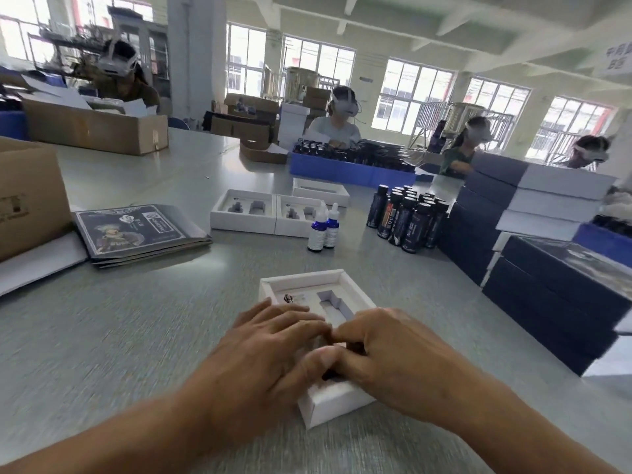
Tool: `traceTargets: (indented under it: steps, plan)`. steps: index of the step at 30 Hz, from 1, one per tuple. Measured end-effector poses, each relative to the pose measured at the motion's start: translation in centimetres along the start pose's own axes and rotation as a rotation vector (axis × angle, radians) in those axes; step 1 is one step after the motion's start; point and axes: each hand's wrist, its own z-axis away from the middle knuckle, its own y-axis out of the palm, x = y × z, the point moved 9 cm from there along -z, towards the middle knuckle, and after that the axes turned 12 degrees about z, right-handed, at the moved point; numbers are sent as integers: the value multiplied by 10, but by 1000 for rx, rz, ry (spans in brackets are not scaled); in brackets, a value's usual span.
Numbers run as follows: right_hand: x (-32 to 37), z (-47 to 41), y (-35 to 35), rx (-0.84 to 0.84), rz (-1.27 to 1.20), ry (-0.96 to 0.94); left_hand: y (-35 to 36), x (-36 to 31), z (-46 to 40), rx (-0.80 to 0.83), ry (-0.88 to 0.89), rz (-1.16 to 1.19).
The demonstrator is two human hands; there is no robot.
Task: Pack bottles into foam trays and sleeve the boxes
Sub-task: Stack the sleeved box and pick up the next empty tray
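A white box with a foam tray lies on the grey table right in front of me, one cut-out slot showing empty. My left hand lies over the tray's near half with fingers stretched flat and the thumb pressing down. My right hand curls its fingers over a small dark bottle at the tray; most of that bottle is hidden. Two blue dropper bottles stand beyond the box. A cluster of dark bottles stands to the right of them.
Empty foam-tray boxes sit mid-table. A stack of flat printed sleeves lies to the left beside a cardboard box. Sleeved dark-blue boxes are piled on the right. A blue crate and other people are across the table.
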Motion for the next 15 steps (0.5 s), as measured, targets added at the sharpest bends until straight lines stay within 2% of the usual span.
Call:
traceTargets:
  steps: [7,8,12,15]
  plan:
    - [-8,-1,0,11,-163,-54,0,4,-7,17,-44,10]
    - [-19,-3,-4,-35,-225,-14,1,5,-7,19,-40,4]
    - [-99,-20,-27,-407,-367,271,-2,6,-10,3,-31,0]
    - [-170,-37,-12,-483,-420,511,-7,-8,-12,-84,99,-98]
